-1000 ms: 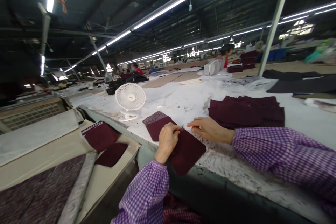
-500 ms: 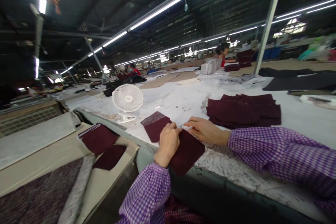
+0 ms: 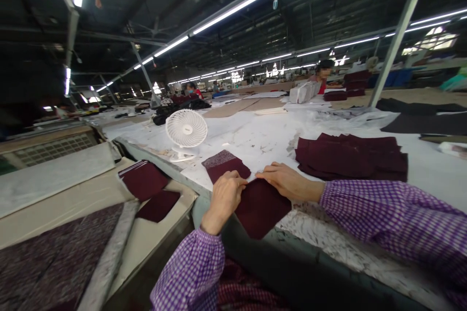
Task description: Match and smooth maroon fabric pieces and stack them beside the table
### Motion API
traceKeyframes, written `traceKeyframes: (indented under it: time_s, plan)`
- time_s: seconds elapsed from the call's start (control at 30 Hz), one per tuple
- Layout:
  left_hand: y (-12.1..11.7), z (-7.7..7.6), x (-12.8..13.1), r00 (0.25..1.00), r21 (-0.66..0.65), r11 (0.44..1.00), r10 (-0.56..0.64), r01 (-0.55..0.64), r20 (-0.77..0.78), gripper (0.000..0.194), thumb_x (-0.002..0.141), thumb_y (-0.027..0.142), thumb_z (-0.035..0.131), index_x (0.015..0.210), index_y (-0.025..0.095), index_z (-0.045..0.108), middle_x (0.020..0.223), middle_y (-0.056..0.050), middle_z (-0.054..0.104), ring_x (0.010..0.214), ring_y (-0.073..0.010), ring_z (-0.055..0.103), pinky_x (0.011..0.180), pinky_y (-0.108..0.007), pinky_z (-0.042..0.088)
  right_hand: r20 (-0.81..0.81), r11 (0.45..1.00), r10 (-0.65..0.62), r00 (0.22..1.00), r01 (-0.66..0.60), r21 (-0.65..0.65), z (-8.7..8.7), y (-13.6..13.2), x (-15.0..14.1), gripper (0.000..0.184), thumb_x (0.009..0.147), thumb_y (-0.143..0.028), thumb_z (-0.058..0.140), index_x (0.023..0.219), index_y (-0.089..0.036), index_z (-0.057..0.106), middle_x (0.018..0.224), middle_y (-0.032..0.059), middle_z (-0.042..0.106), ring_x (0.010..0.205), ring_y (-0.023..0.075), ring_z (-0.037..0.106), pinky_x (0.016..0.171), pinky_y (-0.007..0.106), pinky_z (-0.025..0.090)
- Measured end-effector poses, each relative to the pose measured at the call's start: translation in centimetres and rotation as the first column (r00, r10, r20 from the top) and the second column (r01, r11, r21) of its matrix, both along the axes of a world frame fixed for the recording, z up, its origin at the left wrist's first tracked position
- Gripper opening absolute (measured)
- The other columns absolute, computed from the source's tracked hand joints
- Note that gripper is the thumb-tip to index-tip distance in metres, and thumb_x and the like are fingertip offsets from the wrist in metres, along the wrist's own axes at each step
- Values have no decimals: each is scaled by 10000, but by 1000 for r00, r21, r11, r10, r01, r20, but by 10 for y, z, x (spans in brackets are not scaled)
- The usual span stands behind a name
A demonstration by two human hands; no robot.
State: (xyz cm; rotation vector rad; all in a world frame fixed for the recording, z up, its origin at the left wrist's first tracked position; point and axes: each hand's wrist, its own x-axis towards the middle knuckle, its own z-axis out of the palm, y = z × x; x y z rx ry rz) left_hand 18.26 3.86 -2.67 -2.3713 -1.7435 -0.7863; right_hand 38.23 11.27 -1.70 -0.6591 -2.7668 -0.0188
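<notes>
A dark maroon fabric piece lies at the near edge of the white table, one corner hanging over it. My left hand pinches its upper left edge with curled fingers. My right hand rests on its top edge, fingers together and pressed down on the cloth. Just behind my hands lies another maroon piece with a lighter speckled top.
A stack of maroon pieces sits to the right on the table. A small white fan stands behind my hands. Two maroon pieces lie on the beige conveyor surface at left. Other people work at distant tables.
My two hands have drawn closer together on the top edge of the near maroon piece, and the view has shifted slightly.
</notes>
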Motion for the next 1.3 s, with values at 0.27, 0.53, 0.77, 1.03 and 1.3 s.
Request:
traceKeyframes:
  time_s: [0.27, 0.53, 0.77, 1.03, 1.3]
  plan:
    - [-20, -14, -22, 995, 109, 993, -60, 52, 78, 268, 930, 245, 433, 917, 214, 699, 828, -35, 606, 796, -165, 488, 712, -292, 412, 185, 999, -32, 982, 26, 33, 18, -11, -3, 441, 836, -46, 372, 1173, -189, 617, 1006, 94, 616, 925, 206, 517, 850, 339, 368]
    - [-28, -19, -27, 999, 218, 975, -48, 44, 13, 290, 947, 251, 395, 945, 208, 681, 838, -39, 594, 787, -162, 467, 691, -298, 391, 493, 994, -38, 869, -18, 108, 45, -17, -23, 559, 806, -56, 411, 1300, -294, 524, 949, 92, 634, 869, 218, 580, 764, 337, 381]
    - [-30, -21, -31, 988, 191, 979, -100, 75, 122, 254, 934, 226, 423, 975, 209, 673, 858, -44, 604, 807, -169, 486, 720, -309, 412, 628, 992, -7, 778, -75, 103, 64, -32, -49, 650, 789, -52, 412, 1381, -320, 416, 808, 89, 648, 681, 180, 599, 600, 275, 387]
    - [-34, -22, -39, 919, 152, 988, -87, 30, 385, 130, 861, 135, 513, 865, 175, 636, 860, -35, 598, 861, -166, 522, 791, -302, 447, 622, 985, 26, 782, -127, 118, 62, -27, -48, 675, 760, -43, 432, 1391, -281, 416, 748, 87, 640, 590, 151, 566, 526, 240, 337]
    - [-43, -25, -35, 991, 230, 972, -75, 47, 115, 254, 941, 167, 357, 942, 146, 610, 944, -78, 596, 886, -186, 501, 798, -330, 440, 645, 974, 77, 761, -194, 113, 65, -27, -50, 740, 728, -6, 443, 1415, -272, 375, 672, 52, 610, 550, 139, 535, 497, 234, 299]
